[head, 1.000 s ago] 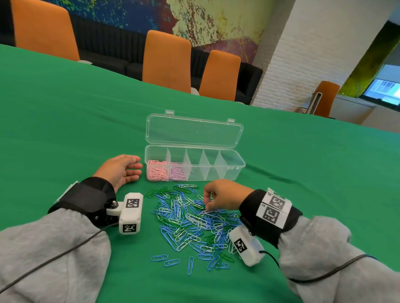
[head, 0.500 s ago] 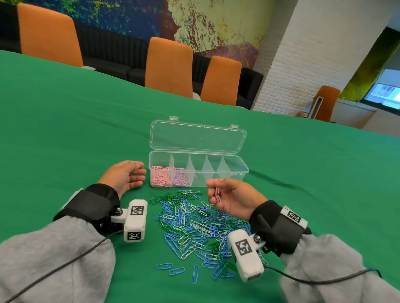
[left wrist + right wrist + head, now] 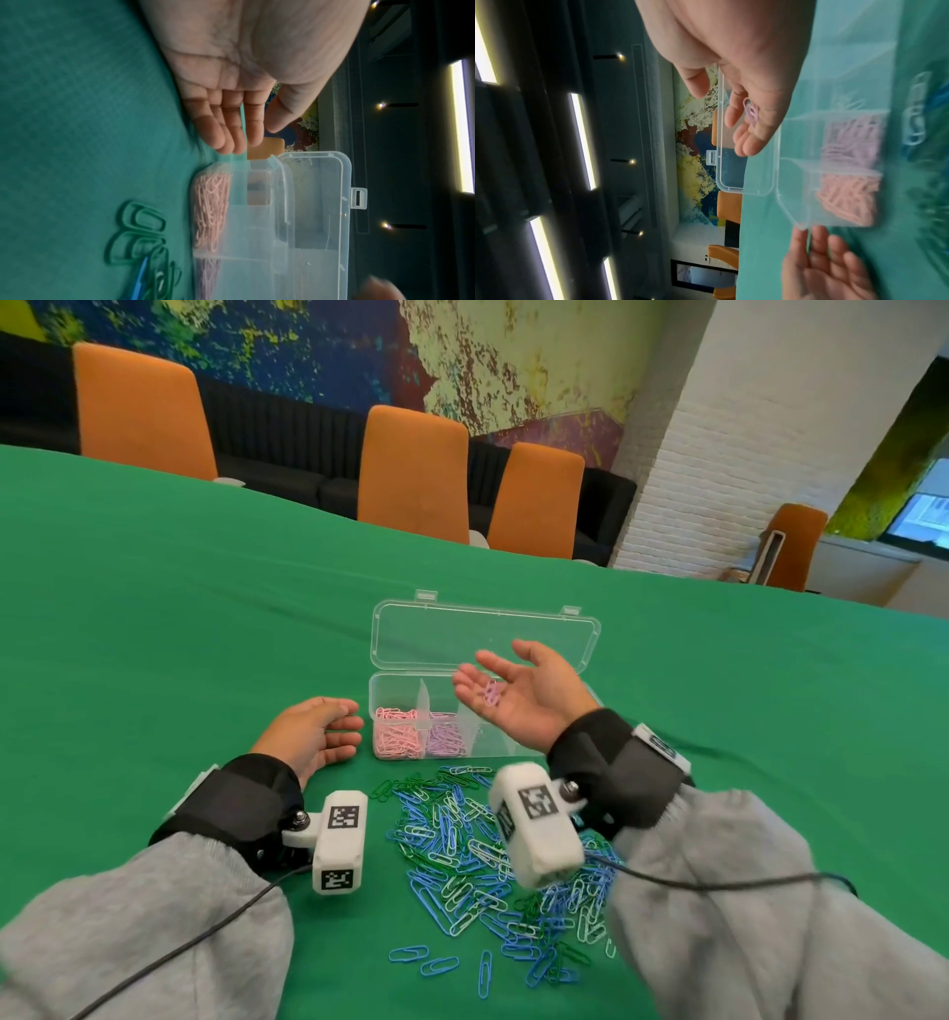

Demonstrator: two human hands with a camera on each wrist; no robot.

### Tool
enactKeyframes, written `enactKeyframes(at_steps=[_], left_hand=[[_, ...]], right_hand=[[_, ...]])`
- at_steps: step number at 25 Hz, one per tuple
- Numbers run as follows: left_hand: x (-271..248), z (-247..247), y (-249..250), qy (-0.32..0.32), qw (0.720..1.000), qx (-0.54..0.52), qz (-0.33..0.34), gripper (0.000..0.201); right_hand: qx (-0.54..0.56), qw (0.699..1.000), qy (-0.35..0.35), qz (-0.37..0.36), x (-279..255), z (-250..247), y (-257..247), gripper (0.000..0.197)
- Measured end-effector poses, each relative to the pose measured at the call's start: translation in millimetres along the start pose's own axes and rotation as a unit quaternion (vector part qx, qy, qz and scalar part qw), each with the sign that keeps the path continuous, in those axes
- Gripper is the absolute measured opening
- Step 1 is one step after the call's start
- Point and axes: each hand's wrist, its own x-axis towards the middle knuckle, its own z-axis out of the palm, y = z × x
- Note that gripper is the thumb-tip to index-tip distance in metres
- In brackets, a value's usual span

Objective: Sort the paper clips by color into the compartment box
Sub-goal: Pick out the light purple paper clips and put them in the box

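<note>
Nearest, on the green bench: a loose pile of clips — blue, green and white mixed, a few blue strays at the near edge. Just beyond the pile, the clear compartment box, lid thrown back and standing open behind it. Pink clips heaped in the leftmost compartment, lilac clips in the next one over; compartments further right mostly hidden behind the raised hand. Left hand resting on its edge on the bench just beside the box's left end, palm turned inward, fingers relaxed and loosely straight, gripping nothing — not quite touching the box as far as can be told. Right hand lifted above the box, palm up, fingers spread and slack, thumb apart. A couple of lilac paper clips lying loose at the base of those fingers, cradled rather than pinched. Farther off, orange chairs along the far side of the bench and a painted wall.
</note>
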Motion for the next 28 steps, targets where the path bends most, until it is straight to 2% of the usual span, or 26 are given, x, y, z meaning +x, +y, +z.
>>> enactKeyframes(at_steps=[5,10,12,13,14,15,17,18,19,20,25,28], left_hand=[[0,-1,0,-0.002,1.000,-0.009,-0.005,0.019],[2,-1,1,-0.001,1.000,-0.007,-0.003,0.019],[3,-1,1,0.001,1.000,-0.005,-0.003,0.020],[3,-1,1,0.001,1.000,-0.003,-0.003,0.020],[3,-1,2,0.000,1.000,-0.001,-0.002,0.019],[2,0,1,0.000,1.000,0.000,-0.001,0.019],[1,1,1,0.000,1.000,0.002,0.000,0.020],[0,2,1,-0.001,1.000,0.002,-0.001,0.020],[0,2,1,-0.002,1.000,0.001,0.000,0.020],[0,2,1,-0.002,1.000,0.000,0.001,0.020],[0,1,1,-0.002,1.000,0.006,0.001,0.019],[0,1,1,-0.003,1.000,0.009,0.001,0.018]], right_hand=[[-0.137,0.984,0.063,-0.090,37,16,12,0.044],[-0.188,0.972,0.008,-0.141,4,2,3,0.028],[-0.274,0.953,-0.011,-0.131,-14,-10,-6,0.019],[-0.352,0.929,-0.016,-0.115,-23,-18,-8,0.016],[-0.454,0.886,-0.024,-0.096,-30,-27,-10,0.016],[-0.570,0.818,-0.038,-0.067,-38,-37,-11,0.016],[-0.758,0.650,-0.063,0.003,-50,-55,-9,0.012],[-0.808,0.585,-0.065,0.026,-55,-63,-6,0.011],[-0.833,0.549,-0.062,0.038,-58,-70,-3,0.012],[-0.842,0.534,-0.056,0.044,-60,-76,0,0.013],[-0.867,0.497,-0.007,0.020,-61,-88,3,0.013],[-0.868,0.495,0.013,-0.036,-56,-88,3,0.012]])
